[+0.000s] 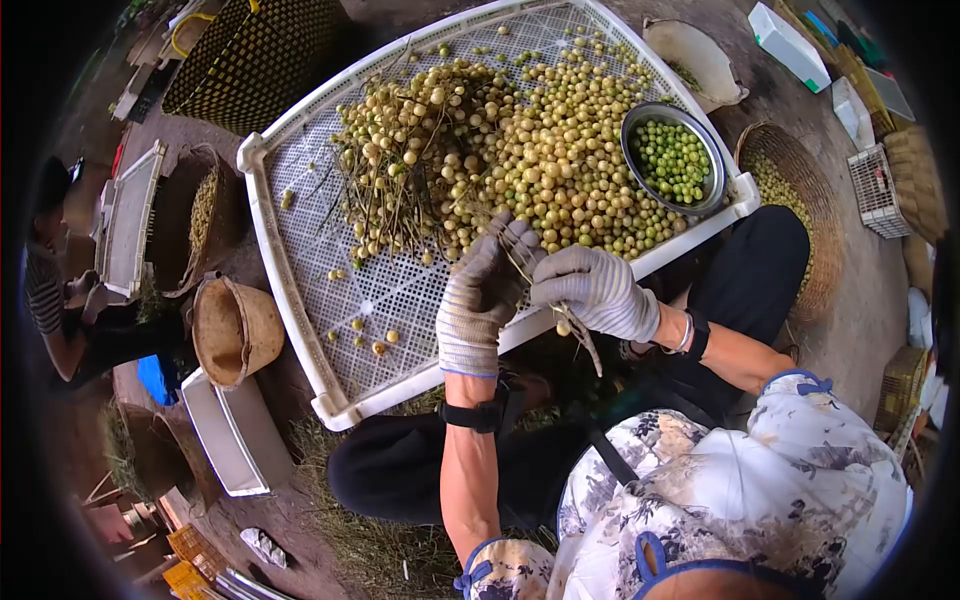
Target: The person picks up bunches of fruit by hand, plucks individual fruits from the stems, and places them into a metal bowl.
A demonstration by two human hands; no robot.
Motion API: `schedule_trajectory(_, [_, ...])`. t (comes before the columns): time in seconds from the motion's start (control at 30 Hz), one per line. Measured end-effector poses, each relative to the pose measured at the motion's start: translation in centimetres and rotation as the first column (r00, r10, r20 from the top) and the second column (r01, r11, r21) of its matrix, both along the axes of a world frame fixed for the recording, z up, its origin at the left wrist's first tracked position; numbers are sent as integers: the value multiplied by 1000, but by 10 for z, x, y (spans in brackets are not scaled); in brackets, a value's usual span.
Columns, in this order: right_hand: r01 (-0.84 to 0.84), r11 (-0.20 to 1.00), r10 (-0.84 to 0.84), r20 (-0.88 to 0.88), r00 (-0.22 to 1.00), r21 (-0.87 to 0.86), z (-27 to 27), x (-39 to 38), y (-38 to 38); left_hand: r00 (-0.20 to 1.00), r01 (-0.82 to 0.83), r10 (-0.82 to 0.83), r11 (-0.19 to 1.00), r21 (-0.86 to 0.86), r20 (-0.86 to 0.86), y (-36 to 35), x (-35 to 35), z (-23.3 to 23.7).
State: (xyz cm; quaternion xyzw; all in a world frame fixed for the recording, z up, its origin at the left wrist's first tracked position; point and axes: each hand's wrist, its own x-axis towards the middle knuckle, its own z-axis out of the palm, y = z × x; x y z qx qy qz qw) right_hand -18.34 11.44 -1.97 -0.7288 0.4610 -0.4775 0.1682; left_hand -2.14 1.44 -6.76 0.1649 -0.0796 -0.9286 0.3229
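Stem [586, 347]: thin, brn-grey, branched; held aslant over near rim of wht tray [298, 300].
Thick end: bare, ptg down, outside tray.
Upper end: finer twigs, partly hidden.
Stem fruit [563, 328]: sm., rnd, yel.; approx. halfway down.

dull grey-brown floor [868, 305], soft light

Our left hand [480, 282] and right hand [595, 288] wear pale striped knit gloves [466, 335]. Black wristbands [474, 416] circle both wrists, a silvery bangle [685, 335] joining the right. Toward four o'clock, our white shirt [730, 480] shows grey-black flowers and blue trim [815, 385]; black trousers [390, 470] appear toward seven.
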Motion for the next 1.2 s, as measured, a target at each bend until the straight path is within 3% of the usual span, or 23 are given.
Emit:
schedule_trajectory(0.03, [0,1000,-1,72,997,23,1,-1,0,996,-5,7,1000,16,-88,-4,-5,3])
schedule_trajectory(0.1, [60,994,-68,98,993,88,2,-1,1,994,-112,112,977,183,13,-8,-20,18])
schedule_trajectory(0.17, [61,992,-85,226,970,112,0,-2,-2,966,-187,234,926,329,-111,-9,-33,25])
schedule_trajectory(0.2, [63,991,-96,289,952,122,-2,-3,-3,957,-223,278,886,405,-81,-12,-38,28])
schedule_trajectory(0.23, [59,965,-180,482,858,256,-4,-1,-1,949,-237,302,871,431,-87,-14,-41,27])
schedule_trajectory(0.3, [-43,874,-386,744,545,485,-6,4,4,931,-267,351,837,478,-95,-15,-44,27])
schedule_trajectory(0.33, [-118,868,-358,775,521,481,-8,0,9,924,-270,362,843,465,-120,-15,-45,27])
schedule_trajectory(0.43, [-583,736,-272,939,210,344,-14,-14,29,912,-347,406,839,420,-56,-16,-45,15])
schedule_trajectory(0.47, [-620,753,-210,973,91,221,-12,-8,32,906,-392,422,824,408,18,-13,-49,25])
schedule_trajectory(0.57, [-570,585,-401,817,415,577,-4,-11,32,896,-295,407,846,443,-180,-13,-44,13])
schedule_trajectory(0.6, [-555,646,-401,851,338,524,1,-7,33,898,-304,417,819,487,-141,-14,-42,14])
schedule_trajectory(0.7, [-398,689,-386,772,505,605,-2,-11,30,885,-204,378,840,502,-272,-12,-26,11])
schedule_trajectory(0.77, [-336,736,-458,798,392,588,-3,-14,25,934,-269,344,854,446,-95,-12,-14,9])
schedule_trajectory(0.83, [-212,790,-445,776,446,575,-2,-26,13,949,-315,302,878,360,95,-9,-4,9])
schedule_trajectory(0.9, [19,748,-448,484,752,663,17,-44,-7,952,-295,260,921,254,163,-3,0,8])
schedule_trajectory(0.93, [346,846,-419,107,902,406,10,-51,-23,956,-276,247,941,197,158,1,1,4])
schedule_trajectory(0.97, [492,870,-470,-292,833,4,1,-56,-39,961,-253,232,957,138,153,5,2,1])
schedule_trajectory(1.03, [382,921,-336,-348,875,71,-6,-59,-74,947,-231,200,968,100,251,6,-1,4])
schedule_trajectory(1.07, [394,915,-271,-597,755,83,-6,-51,-91,947,-219,181,968,120,266,7,-2,8])
schedule_trajectory(1.17, [338,935,-310,-695,649,-102,-25,-31,-130,900,-266,216,961,82,379,14,-9,14])
schedule_trajectory(1.2, [326,945,-236,-707,667,-8,-26,-27,-140,867,-295,242,954,57,436,17,-13,19])
